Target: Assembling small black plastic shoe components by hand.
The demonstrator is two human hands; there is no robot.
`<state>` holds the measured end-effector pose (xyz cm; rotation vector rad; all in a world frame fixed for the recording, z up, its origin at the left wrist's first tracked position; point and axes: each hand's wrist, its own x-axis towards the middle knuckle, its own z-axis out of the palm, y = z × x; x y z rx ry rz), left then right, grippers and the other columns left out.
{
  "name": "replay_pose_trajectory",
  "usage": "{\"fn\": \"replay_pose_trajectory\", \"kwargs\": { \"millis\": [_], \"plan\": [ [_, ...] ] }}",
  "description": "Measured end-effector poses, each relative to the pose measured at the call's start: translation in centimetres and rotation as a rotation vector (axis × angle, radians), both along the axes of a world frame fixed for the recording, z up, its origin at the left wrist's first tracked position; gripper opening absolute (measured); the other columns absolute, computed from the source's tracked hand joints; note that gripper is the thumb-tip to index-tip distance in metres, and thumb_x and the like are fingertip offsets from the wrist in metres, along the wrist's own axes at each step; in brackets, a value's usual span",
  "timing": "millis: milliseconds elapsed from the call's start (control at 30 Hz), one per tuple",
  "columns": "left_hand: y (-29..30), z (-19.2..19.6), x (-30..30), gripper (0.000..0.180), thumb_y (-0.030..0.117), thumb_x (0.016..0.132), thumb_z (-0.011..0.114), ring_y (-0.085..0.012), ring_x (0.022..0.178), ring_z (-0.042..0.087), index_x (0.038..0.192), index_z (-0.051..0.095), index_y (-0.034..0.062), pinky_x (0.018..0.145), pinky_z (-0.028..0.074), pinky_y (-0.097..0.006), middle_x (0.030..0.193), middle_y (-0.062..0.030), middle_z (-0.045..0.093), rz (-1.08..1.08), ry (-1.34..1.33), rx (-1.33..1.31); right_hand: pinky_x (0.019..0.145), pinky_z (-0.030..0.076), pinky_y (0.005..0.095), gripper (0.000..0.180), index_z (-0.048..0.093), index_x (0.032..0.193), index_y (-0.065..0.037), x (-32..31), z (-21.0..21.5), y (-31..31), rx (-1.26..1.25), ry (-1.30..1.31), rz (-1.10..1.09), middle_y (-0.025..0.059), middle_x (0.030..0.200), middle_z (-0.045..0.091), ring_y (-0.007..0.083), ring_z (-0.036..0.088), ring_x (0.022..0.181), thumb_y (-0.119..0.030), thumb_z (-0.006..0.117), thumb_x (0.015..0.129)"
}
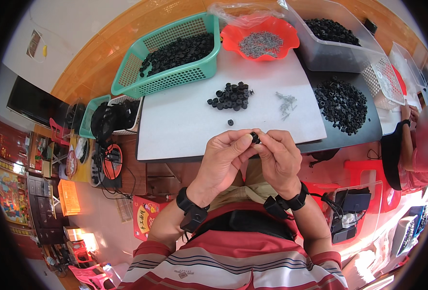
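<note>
My left hand (227,155) and my right hand (280,157) meet just off the near edge of the white board (175,130). Both are closed, with thumbs and fingertips pinching a small black round part (255,138) between them. The fingers cover much of it, and I cannot make out a pin in them. On the board ahead lies a cluster of small black round parts (231,96), with one single black round part (230,122) nearer my hands. To the right of the cluster is a little heap of thin metal pins (286,104).
Behind stand a green basket (175,77) of black parts, a red scalloped bowl (260,54) of pins and a clear plastic bin (339,55). A big heap of black parts (342,105) lies at right. Another person's hand (406,112) works beyond a white basket (383,82).
</note>
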<state>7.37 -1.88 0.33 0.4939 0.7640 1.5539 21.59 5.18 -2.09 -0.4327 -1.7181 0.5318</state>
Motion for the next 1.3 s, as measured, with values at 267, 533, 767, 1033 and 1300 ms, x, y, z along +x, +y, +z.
{"fn": "replay_pose_trajectory", "kwargs": {
  "millis": [267,533,767,1033,1300],
  "plan": [
    [0.0,0.1,0.3,0.022,0.011,0.098,0.069,-0.0205,0.104,0.071,0.117,0.071,-0.0015,0.095,0.060,-0.034,0.118,-0.0142,0.072,0.001,0.024,-0.009,0.057,0.054,0.0292,0.039,0.068,0.120,-0.004,0.1,-0.4,0.2,0.055,0.009,0.005,0.0127,0.095,0.066,0.0207,0.067,0.070,0.006,0.077,0.084],
    [-0.1,0.6,0.2,0.020,0.011,0.099,0.070,-0.0204,0.095,0.074,0.114,0.072,-0.0014,0.066,0.060,-0.025,0.109,-0.0139,0.074,-0.007,0.153,-0.010,0.060,0.056,0.0300,0.038,0.069,0.116,-0.003,0.6,-0.1,0.3,0.015,0.000,0.034,0.0128,0.097,0.067,0.0224,0.069,0.072,0.009,0.078,0.081],
    [0.0,0.1,0.3,0.018,0.010,0.099,0.069,-0.0188,0.096,0.073,0.112,0.071,-0.0018,0.084,0.061,-0.029,0.111,-0.0155,0.074,0.008,0.136,0.013,0.060,0.056,0.0306,0.034,0.070,0.113,-0.004,0.8,-0.3,0.3,-0.047,-0.016,0.052,0.0119,0.094,0.068,0.0228,0.069,0.072,0.004,0.080,0.081],
    [0.0,0.2,0.5,0.014,0.009,0.098,0.070,-0.0179,0.095,0.073,0.106,0.069,-0.0023,0.086,0.060,-0.030,0.112,-0.0165,0.074,0.013,0.192,0.060,0.058,0.055,0.0323,0.027,0.067,0.104,-0.005,0.8,0.0,0.6,-0.037,-0.037,0.067,0.0108,0.089,0.069,0.0251,0.070,0.071,0.002,0.080,0.081],
    [0.0,-0.2,0.7,0.015,0.007,0.098,0.070,-0.0191,0.096,0.073,0.108,0.069,-0.0039,0.091,0.058,-0.032,0.111,-0.0171,0.074,0.033,0.204,0.068,0.057,0.055,0.0349,0.030,0.065,0.104,-0.005,1.0,-0.5,1.3,0.064,-0.128,0.051,0.0108,0.091,0.068,0.0279,0.069,0.070,0.002,0.080,0.078]
  ]
}}
